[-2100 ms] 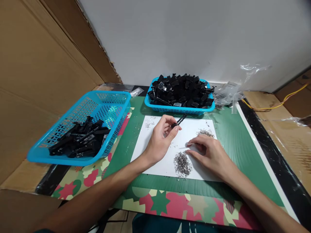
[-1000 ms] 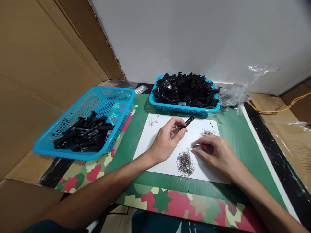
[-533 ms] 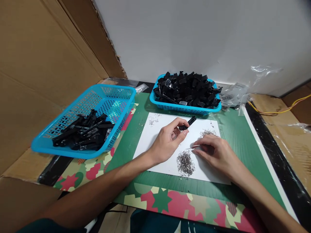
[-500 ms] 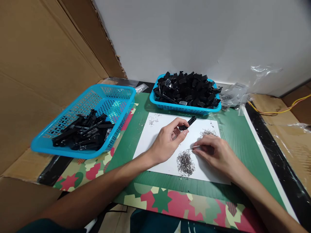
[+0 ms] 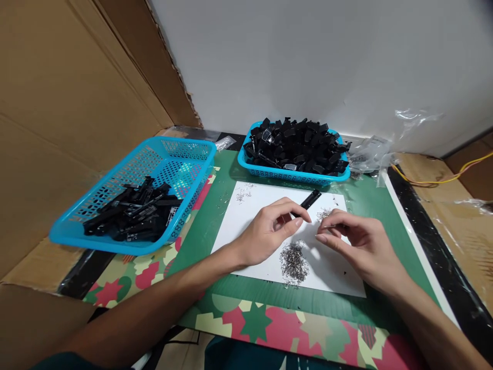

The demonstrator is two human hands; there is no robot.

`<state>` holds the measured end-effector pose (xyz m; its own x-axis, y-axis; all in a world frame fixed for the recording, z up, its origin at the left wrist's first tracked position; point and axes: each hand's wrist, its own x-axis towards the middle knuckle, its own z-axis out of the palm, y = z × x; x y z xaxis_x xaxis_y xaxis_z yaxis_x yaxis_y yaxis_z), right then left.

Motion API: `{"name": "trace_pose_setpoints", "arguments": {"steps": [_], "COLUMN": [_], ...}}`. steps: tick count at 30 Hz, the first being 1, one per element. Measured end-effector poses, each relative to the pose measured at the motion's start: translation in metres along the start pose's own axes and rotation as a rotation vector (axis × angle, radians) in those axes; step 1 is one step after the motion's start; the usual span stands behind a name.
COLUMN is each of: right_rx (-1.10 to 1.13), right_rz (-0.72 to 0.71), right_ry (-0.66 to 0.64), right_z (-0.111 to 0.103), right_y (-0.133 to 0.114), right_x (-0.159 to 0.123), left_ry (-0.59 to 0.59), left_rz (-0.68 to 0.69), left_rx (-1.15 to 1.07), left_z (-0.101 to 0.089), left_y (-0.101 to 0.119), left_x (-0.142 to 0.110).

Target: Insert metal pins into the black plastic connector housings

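Note:
My left hand (image 5: pixel 265 231) is closed around a long black plastic part (image 5: pixel 311 199), whose far end sticks out past the fingers over the white sheet. Its near end is hidden by the hand. My right hand (image 5: pixel 358 241) pinches a thin metal piece (image 5: pixel 327 226) between thumb and forefinger; its exact kind is too small to make out. The two hands face each other, a short gap apart. Below them lies a pile of tiny bent metal wire pieces (image 5: pixel 294 263). A smaller heap of the pieces (image 5: pixel 322 213) sits behind the right fingers.
A white sheet (image 5: pixel 231 241) lies on the green mat (image 5: pixel 192 267). At left, a blue basket (image 5: pixel 133 250) holds black parts (image 5: pixel 134 210); another blue basket (image 5: pixel 292 177) at the back is heaped with black pieces (image 5: pixel 300 144). Plastic bags (image 5: pixel 370 154) lie behind right.
My right hand has moved right and slightly up, away from the wire pile, with the thin metal piece. The black part in my left hand has shifted slightly right and shows more length.

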<state>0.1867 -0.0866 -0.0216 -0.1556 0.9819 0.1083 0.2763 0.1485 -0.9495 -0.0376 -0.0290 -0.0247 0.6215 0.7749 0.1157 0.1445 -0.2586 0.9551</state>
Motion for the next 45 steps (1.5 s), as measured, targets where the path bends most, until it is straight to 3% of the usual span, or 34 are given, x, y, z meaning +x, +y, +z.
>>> {"name": "trace_pose_setpoints", "arguments": {"steps": [3, 6, 14, 19, 23, 28, 31, 35, 40, 45], "right_rx": [0.106, 0.128, 0.100, 0.083, 0.024, -0.053, -0.091, -0.305, -0.560, -0.625], "right_rz": [-0.049, -0.034, -0.092, -0.134, -0.189, -0.041, 0.066, 0.149, 0.041, -0.003], "right_ry": [0.031, 0.028, 0.044, 0.124, 0.124, 0.050, 0.152, 0.260, 0.188, 0.203], "right_z": [0.003, 0.006, 0.015, 0.018, 0.016, -0.001, -0.018, -0.032, -0.022, -0.016], "right_y": [-0.004, -0.005, -0.006, -0.006, -0.005, -0.002, 0.007, 0.022, 0.026, 0.029], "right_x": [-0.002, -0.004, -0.005, -0.007, -0.006, -0.003, 0.000, 0.005, 0.007, 0.013], "left_ry": [-0.110, -0.144, -0.065, -0.022, -0.070, -0.090, -0.148, -0.179, -0.171, -0.209], "left_rz": [-0.031, -0.058, -0.108, -0.099, -0.099, -0.044, -0.016, 0.042, 0.172, 0.250], "left_rx": [-0.168, -0.319, -0.503, -0.494, -0.383, -0.026, 0.147, 0.317, 0.571, 0.620], "left_z": [0.002, 0.006, 0.013, 0.014, 0.010, -0.002, -0.007, -0.007, -0.008, -0.009], "left_y": [0.004, 0.004, -0.001, -0.003, 0.001, 0.007, 0.007, 0.001, -0.008, -0.008], "left_x": [-0.001, -0.001, -0.001, -0.001, 0.000, -0.001, -0.002, -0.002, 0.000, -0.001]}}
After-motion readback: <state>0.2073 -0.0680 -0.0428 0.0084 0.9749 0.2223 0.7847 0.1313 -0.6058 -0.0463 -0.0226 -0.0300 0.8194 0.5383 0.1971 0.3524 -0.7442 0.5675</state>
